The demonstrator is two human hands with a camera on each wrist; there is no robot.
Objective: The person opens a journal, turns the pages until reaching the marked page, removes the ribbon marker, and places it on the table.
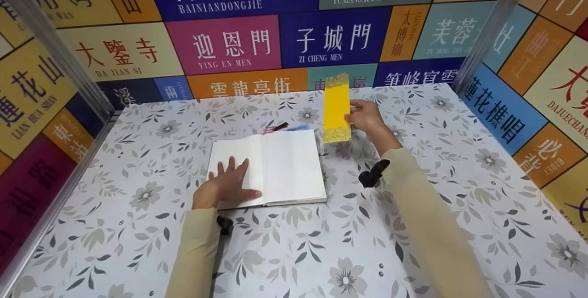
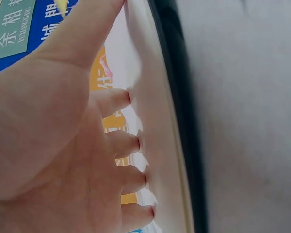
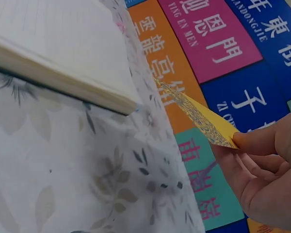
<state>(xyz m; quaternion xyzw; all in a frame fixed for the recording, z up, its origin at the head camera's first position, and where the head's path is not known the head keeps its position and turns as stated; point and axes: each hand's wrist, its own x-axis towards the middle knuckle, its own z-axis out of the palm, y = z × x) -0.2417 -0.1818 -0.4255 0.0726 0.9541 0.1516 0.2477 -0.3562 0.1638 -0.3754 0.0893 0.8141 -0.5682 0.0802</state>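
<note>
A: From my end of the link, how do you read my hands?

B: Well apart. I see your left hand (image 1: 229,183) spread on the left page (image 1: 239,146) of the open notebook (image 1: 294,169), and your right hand (image 1: 367,116) pinching the yellow card (image 1: 336,107) by its long edge.

A: And the card itself?

B: Just left of the right hand, raised above the bench (image 1: 138,247), near the notebook but apart from it.

A: How do I handle this well?

B: I'd press the page lightly with those spread fingers, so the paper lies flat without creasing. On the right I'd use a soft pinch; the card looks thin and would probably bend under a hard squeeze.

A: Anything in my way?

B: The left hand covers part of its page, so I'd judge the other side easier to reach. Ahead of the left hand, beyond the notebook's top edge, lie small dark, pink and blue things (image 1: 280,126); they're partly hidden, so I can't say what they are. I'd mind the black fitting (image 1: 374,174) by the right sleeve (image 1: 427,210), and the lettered wall (image 1: 229,43) beyond both hands.
</note>
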